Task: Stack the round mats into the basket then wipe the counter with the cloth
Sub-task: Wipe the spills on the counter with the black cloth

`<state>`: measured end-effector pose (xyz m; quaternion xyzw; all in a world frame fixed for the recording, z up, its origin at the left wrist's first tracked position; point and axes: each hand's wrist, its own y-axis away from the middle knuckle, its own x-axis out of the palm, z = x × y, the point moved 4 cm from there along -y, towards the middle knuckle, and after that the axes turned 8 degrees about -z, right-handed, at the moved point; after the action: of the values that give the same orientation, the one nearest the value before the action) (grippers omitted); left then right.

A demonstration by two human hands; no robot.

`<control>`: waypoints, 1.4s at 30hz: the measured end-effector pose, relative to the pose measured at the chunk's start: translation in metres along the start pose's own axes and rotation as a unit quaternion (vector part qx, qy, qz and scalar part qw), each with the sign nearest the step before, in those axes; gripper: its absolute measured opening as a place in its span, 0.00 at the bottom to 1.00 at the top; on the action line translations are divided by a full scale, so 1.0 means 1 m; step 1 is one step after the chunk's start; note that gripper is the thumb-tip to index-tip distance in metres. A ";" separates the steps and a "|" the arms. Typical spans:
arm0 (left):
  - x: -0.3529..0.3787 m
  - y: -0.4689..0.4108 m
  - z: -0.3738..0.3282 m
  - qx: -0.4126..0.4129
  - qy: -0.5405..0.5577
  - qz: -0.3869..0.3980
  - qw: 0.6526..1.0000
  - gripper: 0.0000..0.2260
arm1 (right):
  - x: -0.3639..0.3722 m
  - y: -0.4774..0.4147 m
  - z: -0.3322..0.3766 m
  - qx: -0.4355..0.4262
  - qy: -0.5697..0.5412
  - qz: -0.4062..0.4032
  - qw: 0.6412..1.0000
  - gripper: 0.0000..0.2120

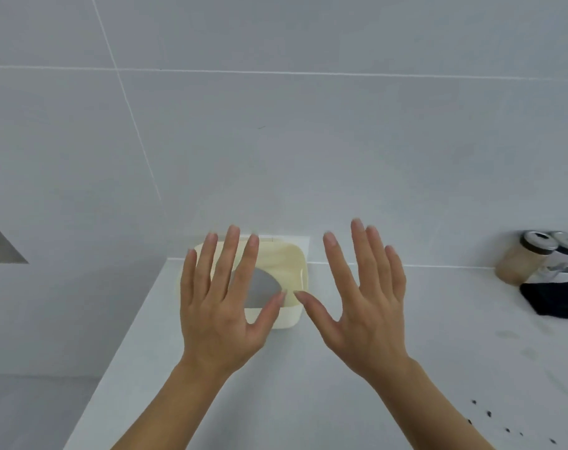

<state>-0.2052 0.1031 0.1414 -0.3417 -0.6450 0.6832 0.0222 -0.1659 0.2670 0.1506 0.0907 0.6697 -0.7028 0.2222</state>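
With a grey round mat (265, 289) lying in the cream plastic basket (294, 266), stacking looks done.
Left hand (224, 306) and right hand (364, 306) hover over it, fingers spread, empty; next, fetch the dark cloth (555, 298) far right of it.

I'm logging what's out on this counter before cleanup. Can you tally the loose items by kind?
Cream basket: 1
Grey round mat, showing inside the basket (any beneath it are hidden): 1
Lidded jars: 2
Dark cloth: 1
Total: 5
Both hands are empty.
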 end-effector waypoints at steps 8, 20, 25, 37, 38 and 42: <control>0.023 0.026 -0.045 0.001 -0.056 0.086 0.995 0.33 | -0.035 0.034 -0.055 0.035 0.110 0.050 0.992 0.37; 0.049 0.012 -0.192 -0.015 -0.076 0.043 0.996 0.35 | -0.110 0.055 -0.203 0.049 0.118 0.023 0.991 0.37; 0.056 0.009 -0.256 -0.033 -0.072 0.034 0.996 0.34 | -0.143 0.061 -0.263 0.048 0.128 0.022 0.990 0.37; 0.057 -0.003 -0.323 -0.014 -0.040 0.033 0.999 0.33 | -0.190 0.071 -0.315 0.072 0.164 -0.001 0.984 0.36; 0.057 -0.004 -0.326 -0.016 -0.037 0.035 0.999 0.33 | -0.192 0.071 -0.315 0.071 0.164 0.001 0.984 0.35; 0.060 -0.006 -0.335 -0.008 -0.026 0.042 0.999 0.33 | -0.200 0.069 -0.324 0.074 0.181 -0.008 0.981 0.35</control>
<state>-0.0876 0.4227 0.1420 -0.3509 -0.6362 0.6867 -0.0259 -0.0144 0.6224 0.1449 0.2272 0.6458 -0.7240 0.0841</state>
